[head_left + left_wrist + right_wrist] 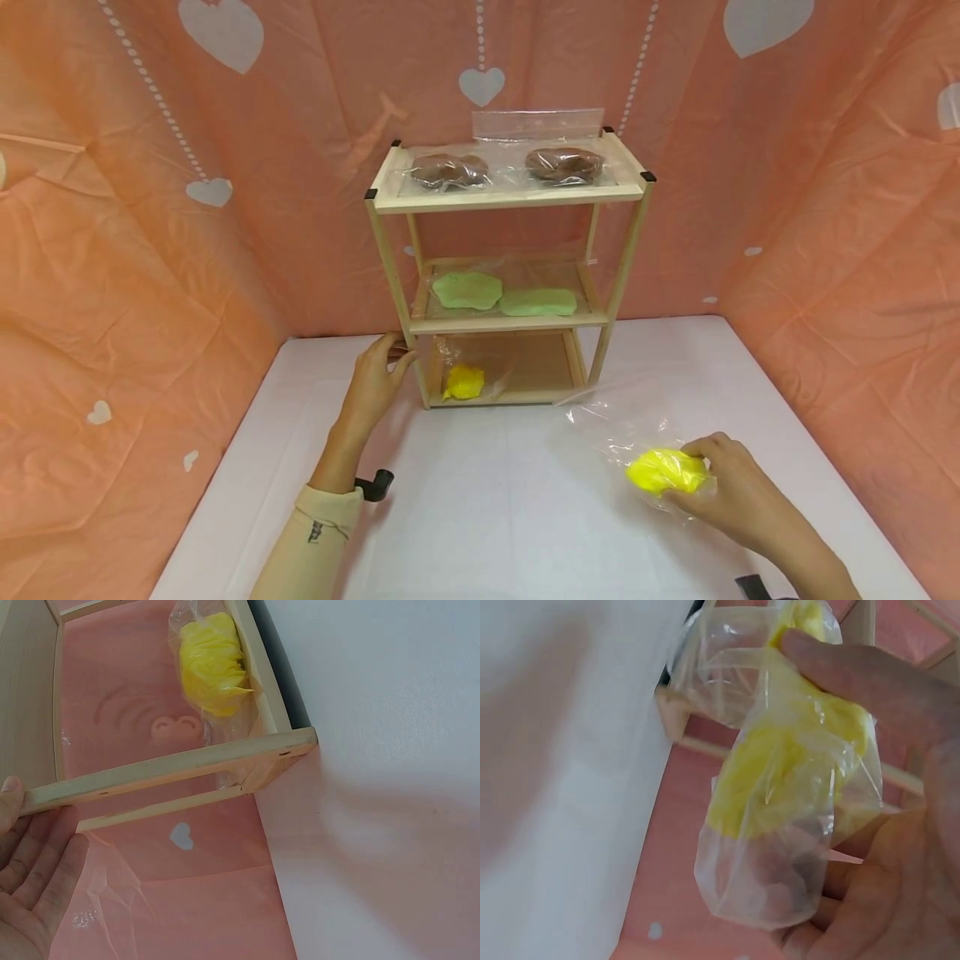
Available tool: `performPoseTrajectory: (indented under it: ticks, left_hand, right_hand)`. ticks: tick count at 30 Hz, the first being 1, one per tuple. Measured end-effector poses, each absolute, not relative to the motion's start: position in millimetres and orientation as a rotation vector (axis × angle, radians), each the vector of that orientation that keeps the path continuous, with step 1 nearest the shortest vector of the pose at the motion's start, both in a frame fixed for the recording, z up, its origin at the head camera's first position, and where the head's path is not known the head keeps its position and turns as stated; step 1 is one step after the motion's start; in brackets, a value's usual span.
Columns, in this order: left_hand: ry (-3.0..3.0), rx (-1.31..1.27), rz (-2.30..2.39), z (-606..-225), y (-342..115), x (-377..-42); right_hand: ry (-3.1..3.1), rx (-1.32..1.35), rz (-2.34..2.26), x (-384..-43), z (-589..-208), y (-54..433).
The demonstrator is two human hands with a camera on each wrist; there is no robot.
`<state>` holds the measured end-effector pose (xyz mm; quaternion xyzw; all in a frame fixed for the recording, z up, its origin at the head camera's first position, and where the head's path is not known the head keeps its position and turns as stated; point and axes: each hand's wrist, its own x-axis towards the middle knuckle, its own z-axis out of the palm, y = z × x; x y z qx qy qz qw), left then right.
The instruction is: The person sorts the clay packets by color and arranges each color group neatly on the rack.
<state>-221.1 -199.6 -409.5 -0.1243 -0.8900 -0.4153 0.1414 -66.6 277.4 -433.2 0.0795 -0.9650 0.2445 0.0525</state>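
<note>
A small three-tier wooden shelf (pixel 510 323) stands at the back of the white table. My left hand (pixel 375 375) holds its left front post, with thumb and fingers on opposite sides of the wood (pixel 161 766). In my right hand (pixel 738 492) is a clear plastic bag of yellow clay-like stuff (pixel 666 471), gripped between thumb and fingers, above the table to the right of the shelf. The bag's loose end (pixel 600 417) spreads toward the shelf. Another yellow bag (pixel 464 382) lies at the left of the bottom tier, seen closer in the left wrist view (pixel 212 664).
Two bagged brown lumps (pixel 450 170) (pixel 564 165) lie on the top tier. Two pale green slabs (pixel 467 290) (pixel 538 302) in clear plastic rest on the middle tier. Peach cloth (pixel 337 250) with white hearts walls the back and both sides of the table (pixel 465 500).
</note>
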Motion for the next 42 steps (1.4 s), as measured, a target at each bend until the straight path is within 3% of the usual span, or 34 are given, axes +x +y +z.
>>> performPoseTrajectory:
  ticks: [12,29,42]
  left_hand:
    - [-2.573,-0.348,-1.203,-410.6,-200.1,-222.2]
    - [-2.577,-0.338,-1.195,-409.5,-200.0,-221.7]
    - [-2.581,-0.346,-1.187,-410.0,-199.9,-221.3]
  right_hand:
    - [-2.919,0.399,0.762,-71.6,-431.4,237.9]
    - [-2.723,0.558,0.969,-116.4,-450.2,191.3]
    - [-2.739,0.513,1.107,-149.7,-455.5,169.9]
